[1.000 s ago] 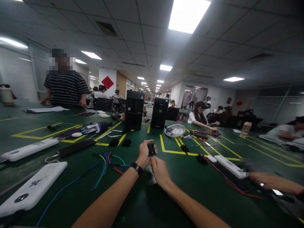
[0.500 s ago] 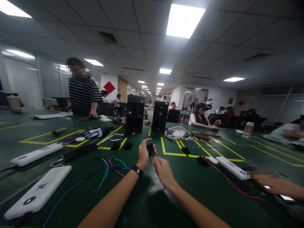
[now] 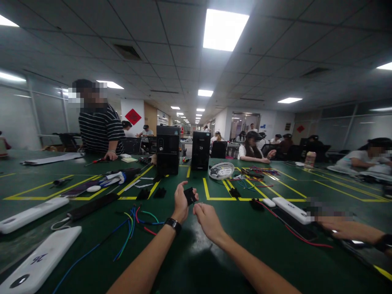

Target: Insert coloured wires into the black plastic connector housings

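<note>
My left hand (image 3: 181, 204), with a dark watch on its wrist, is closed around a small black block-shaped part (image 3: 190, 196) and holds it above the table. Just to its lower right, my right hand (image 3: 207, 219) is pinched, its fingertips close to the part's lower edge. What the right fingers grip, if anything, is too small to tell. On the table left of my wrists lies a loose bunch of blue, green, yellow and red wires (image 3: 133, 222). Two small black jagged pieces (image 3: 159, 192) rest beyond my left hand.
Two black computer towers (image 3: 168, 150) stand ahead, beside a white round basket (image 3: 221, 170). White power banks (image 3: 39, 259) lie at left, another white one (image 3: 290, 209) at right. A co-worker's hand (image 3: 349, 228) reaches in from the right. A person in a striped shirt (image 3: 99, 128) stands far left.
The view has turned slightly to the right, so the scene sits further left. My left hand still holds the black part; my right fingertips are now slightly further from it.
</note>
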`<move>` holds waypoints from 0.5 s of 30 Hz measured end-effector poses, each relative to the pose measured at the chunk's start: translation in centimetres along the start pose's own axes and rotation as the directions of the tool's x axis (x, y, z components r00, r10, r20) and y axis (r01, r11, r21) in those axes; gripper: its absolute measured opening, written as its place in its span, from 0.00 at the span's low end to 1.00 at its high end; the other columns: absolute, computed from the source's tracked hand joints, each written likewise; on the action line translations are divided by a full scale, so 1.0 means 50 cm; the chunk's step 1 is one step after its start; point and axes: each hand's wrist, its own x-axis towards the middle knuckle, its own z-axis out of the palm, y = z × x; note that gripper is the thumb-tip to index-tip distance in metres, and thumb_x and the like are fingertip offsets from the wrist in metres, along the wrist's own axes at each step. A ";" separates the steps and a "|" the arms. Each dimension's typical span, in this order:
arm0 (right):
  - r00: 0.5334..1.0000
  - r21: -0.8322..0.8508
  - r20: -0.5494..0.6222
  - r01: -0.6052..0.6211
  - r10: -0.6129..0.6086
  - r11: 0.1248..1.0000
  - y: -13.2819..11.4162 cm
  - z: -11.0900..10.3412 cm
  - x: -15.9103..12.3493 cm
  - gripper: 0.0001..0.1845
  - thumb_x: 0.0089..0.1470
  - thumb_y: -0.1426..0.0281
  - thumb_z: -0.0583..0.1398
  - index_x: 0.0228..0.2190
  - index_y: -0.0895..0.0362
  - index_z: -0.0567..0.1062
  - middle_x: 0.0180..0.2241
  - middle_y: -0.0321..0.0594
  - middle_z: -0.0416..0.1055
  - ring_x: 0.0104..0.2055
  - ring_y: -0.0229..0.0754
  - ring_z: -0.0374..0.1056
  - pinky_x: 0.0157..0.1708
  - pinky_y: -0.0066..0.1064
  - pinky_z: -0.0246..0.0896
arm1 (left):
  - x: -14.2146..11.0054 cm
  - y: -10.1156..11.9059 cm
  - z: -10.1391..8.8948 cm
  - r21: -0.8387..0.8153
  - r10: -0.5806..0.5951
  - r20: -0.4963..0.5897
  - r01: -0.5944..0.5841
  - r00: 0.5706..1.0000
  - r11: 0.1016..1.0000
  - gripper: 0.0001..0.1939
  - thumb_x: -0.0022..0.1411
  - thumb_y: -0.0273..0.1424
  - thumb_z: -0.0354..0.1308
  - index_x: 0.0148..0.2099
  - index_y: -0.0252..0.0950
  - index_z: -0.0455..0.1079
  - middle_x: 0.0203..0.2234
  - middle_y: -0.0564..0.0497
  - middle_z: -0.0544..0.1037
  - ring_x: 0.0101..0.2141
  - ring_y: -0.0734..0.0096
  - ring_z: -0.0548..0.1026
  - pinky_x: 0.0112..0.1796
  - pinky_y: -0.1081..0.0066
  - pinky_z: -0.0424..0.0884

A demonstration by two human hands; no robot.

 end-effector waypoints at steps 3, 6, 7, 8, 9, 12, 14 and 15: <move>0.992 -0.119 0.092 0.094 -0.083 0.988 0.027 0.004 -0.014 0.17 0.59 0.69 0.48 0.21 0.58 0.68 0.20 0.34 0.64 0.24 0.35 0.61 0.27 0.25 0.48 | 0.015 0.041 -0.003 -0.175 -0.085 0.036 0.090 0.996 0.981 0.07 0.59 0.33 0.47 0.40 0.38 0.60 0.20 0.55 0.65 0.19 0.75 0.67 0.24 0.71 0.65; 0.995 -0.115 0.076 0.078 -0.070 0.990 0.039 0.008 -0.012 0.18 0.60 0.69 0.47 0.22 0.58 0.69 0.20 0.33 0.64 0.25 0.35 0.61 0.27 0.25 0.48 | 0.032 0.079 -0.024 -0.213 0.006 0.068 0.009 0.998 0.977 0.08 0.60 0.32 0.47 0.42 0.39 0.61 0.20 0.55 0.66 0.20 0.74 0.68 0.26 0.70 0.66; 0.997 -0.098 0.029 0.068 -0.065 0.993 0.038 0.007 -0.008 0.19 0.60 0.68 0.46 0.23 0.58 0.69 0.20 0.33 0.63 0.25 0.35 0.61 0.27 0.25 0.49 | 0.036 0.083 -0.033 -0.169 0.025 0.052 -0.016 0.998 0.985 0.08 0.60 0.33 0.47 0.43 0.39 0.60 0.20 0.54 0.67 0.20 0.73 0.68 0.26 0.69 0.66; 0.998 -0.080 -0.020 0.060 -0.062 0.995 0.035 0.006 -0.002 0.20 0.61 0.67 0.46 0.23 0.58 0.69 0.20 0.33 0.63 0.24 0.35 0.61 0.27 0.25 0.49 | 0.037 0.081 -0.041 -0.108 0.016 0.025 -0.013 1.000 0.994 0.09 0.61 0.34 0.46 0.43 0.38 0.60 0.20 0.54 0.68 0.20 0.72 0.69 0.26 0.69 0.67; 0.996 -0.065 -0.057 0.059 -0.062 0.996 0.032 0.005 0.003 0.19 0.61 0.66 0.45 0.25 0.58 0.70 0.20 0.32 0.62 0.24 0.35 0.60 0.27 0.25 0.49 | 0.035 0.074 -0.048 -0.040 -0.022 -0.007 0.021 1.000 0.999 0.09 0.62 0.35 0.45 0.42 0.37 0.60 0.20 0.53 0.69 0.19 0.71 0.69 0.26 0.68 0.67; 0.996 -0.061 -0.064 0.053 -0.056 0.997 0.027 -0.001 0.013 0.12 0.58 0.64 0.51 0.35 0.58 0.70 0.20 0.31 0.62 0.23 0.35 0.60 0.25 0.25 0.50 | 0.022 0.035 -0.054 0.206 -0.156 -0.062 0.166 0.986 0.964 0.14 0.63 0.40 0.43 0.40 0.34 0.62 0.21 0.50 0.70 0.19 0.71 0.69 0.25 0.69 0.66; 0.999 -0.094 -0.011 0.046 -0.047 0.995 0.032 -0.006 0.012 0.21 0.52 0.64 0.59 0.47 0.58 0.66 0.20 0.29 0.63 0.22 0.36 0.61 0.24 0.25 0.51 | 0.010 0.007 -0.047 0.379 -0.141 -0.054 0.151 0.988 0.913 0.16 0.62 0.42 0.47 0.38 0.33 0.65 0.23 0.50 0.71 0.21 0.72 0.69 0.26 0.71 0.65; 0.999 -0.116 0.025 0.047 -0.044 0.992 0.035 -0.010 0.011 0.30 0.49 0.64 0.62 0.52 0.58 0.61 0.21 0.29 0.64 0.22 0.37 0.62 0.24 0.25 0.52 | 0.005 -0.005 -0.043 0.438 -0.118 -0.051 0.128 0.992 0.890 0.16 0.61 0.42 0.49 0.36 0.32 0.66 0.24 0.49 0.71 0.22 0.72 0.70 0.26 0.72 0.65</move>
